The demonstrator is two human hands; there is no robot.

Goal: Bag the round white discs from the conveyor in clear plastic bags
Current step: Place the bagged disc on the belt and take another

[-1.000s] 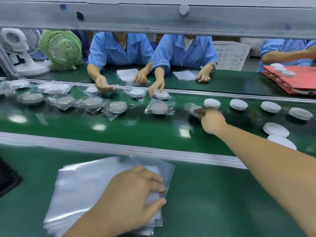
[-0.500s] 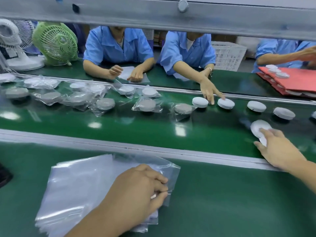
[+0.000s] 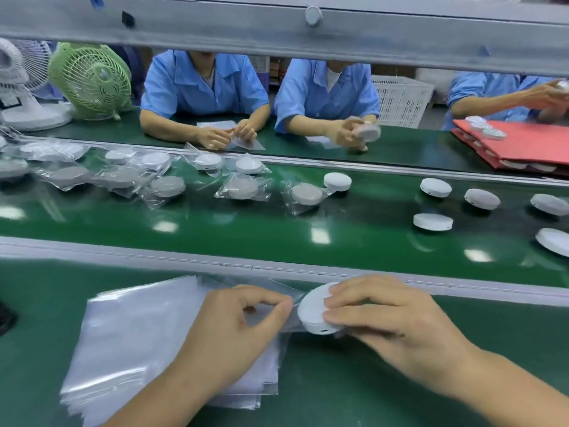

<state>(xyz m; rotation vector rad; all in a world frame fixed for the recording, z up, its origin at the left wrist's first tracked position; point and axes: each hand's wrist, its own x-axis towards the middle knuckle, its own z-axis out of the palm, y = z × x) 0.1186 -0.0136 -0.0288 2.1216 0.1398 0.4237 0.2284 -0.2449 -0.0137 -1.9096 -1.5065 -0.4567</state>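
Disc (image 3: pixel 311 309) is gripped by the right hand (image 3: pixel 391 322) right at the bag (image 3: pixel 264 285) mouth, pinched open by the left hand (image 3: pixel 234 328). Mouth's best kept wide, disc slid in flat.

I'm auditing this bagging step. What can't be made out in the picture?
Head view:
Round white disc: right half hidden under the right hand.
Clear plastic bag pinched by the left hand: mouth blurred, so disc's entry unclear.
Black object, left edge: cut off by frame.

glossy green conveyor belt (image 3: pixel 277 229); matt white disc (image 3: pixel 312 309); clear plastic bags (image 3: pixel 138 334).
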